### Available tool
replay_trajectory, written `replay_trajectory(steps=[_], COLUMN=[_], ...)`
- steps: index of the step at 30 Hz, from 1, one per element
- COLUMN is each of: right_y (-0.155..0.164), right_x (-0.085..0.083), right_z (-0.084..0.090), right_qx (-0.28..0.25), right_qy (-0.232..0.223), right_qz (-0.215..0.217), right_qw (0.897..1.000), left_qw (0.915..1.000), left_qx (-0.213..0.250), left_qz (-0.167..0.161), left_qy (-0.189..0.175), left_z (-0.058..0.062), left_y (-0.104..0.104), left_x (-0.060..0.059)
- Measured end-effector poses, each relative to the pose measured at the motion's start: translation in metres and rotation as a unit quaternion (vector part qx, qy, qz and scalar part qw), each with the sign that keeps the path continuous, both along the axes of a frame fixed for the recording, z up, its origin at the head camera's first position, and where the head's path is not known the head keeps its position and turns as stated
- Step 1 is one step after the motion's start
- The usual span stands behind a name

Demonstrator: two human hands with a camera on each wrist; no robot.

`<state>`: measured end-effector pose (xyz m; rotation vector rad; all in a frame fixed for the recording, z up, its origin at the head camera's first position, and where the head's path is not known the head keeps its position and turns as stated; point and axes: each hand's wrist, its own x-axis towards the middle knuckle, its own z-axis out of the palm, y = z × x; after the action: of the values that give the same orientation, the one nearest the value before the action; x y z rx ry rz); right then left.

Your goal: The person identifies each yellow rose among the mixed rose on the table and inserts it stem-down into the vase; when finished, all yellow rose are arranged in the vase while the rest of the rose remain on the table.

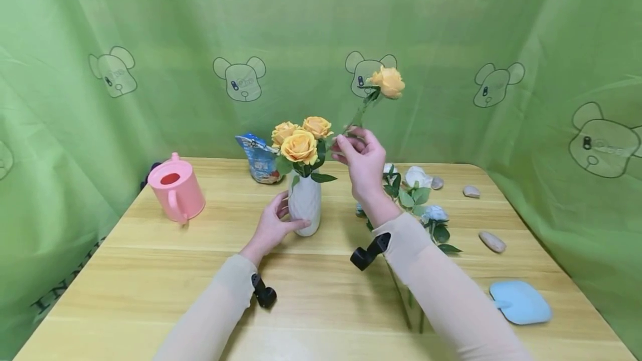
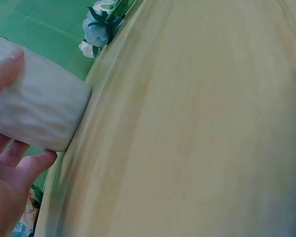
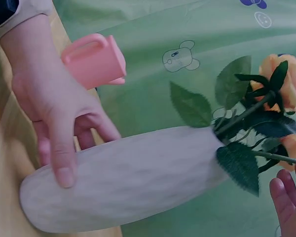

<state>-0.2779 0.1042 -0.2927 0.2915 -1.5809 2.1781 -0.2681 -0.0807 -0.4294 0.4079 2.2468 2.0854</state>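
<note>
Near the middle of the frame, a white vase (image 1: 305,205) with a ribbed, matte surface and a rounded, tapering body stands on the pale wooden table (image 1: 150,272). The left hand (image 1: 273,226) curls around its lower part, thumb across the front and fingers behind, as the right wrist view shows close up. Three orange roses (image 1: 301,138) with soft, layered petals and dark green leaves already sit in the vase's mouth.

Just right of that bunch, the right hand (image 1: 362,160) is raised above the table, fingertips pinching the thin green stem of a fourth orange rose (image 1: 387,82). Its bloom stands high in the upper middle of the frame, leaning to the right against the green cloth backdrop (image 1: 501,27) printed with bear outlines.

At the left of the frame sits a smooth pink plastic watering can (image 1: 175,187). Behind the vase is a glossy blue packet (image 1: 259,158). To the right lie pale white and blue flowers (image 1: 421,199) with leafy stems, a few smooth oval pebbles (image 1: 492,241), and, at lower right, a flat light-blue fan-shaped piece (image 1: 520,301).
</note>
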Motion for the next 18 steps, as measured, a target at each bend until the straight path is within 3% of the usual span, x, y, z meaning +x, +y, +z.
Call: replay_trajectory(steps=[8,18], right_y=[0.000,-0.001], right_x=[-0.001,0.001], right_z=[-0.016,-0.010], right_qx=[0.001,-0.013], right_qy=[-0.021,-0.024], right_qz=[0.018,-0.007], right_qw=[1.000,1.000], left_qw=[1.0000,1.0000], left_qx=[-0.002,0.000], left_qz=[0.004,0.004], left_qy=[-0.004,0.001], left_z=[-0.001,-0.004], left_y=[-0.001,0.000], left_x=[-0.002,-0.002])
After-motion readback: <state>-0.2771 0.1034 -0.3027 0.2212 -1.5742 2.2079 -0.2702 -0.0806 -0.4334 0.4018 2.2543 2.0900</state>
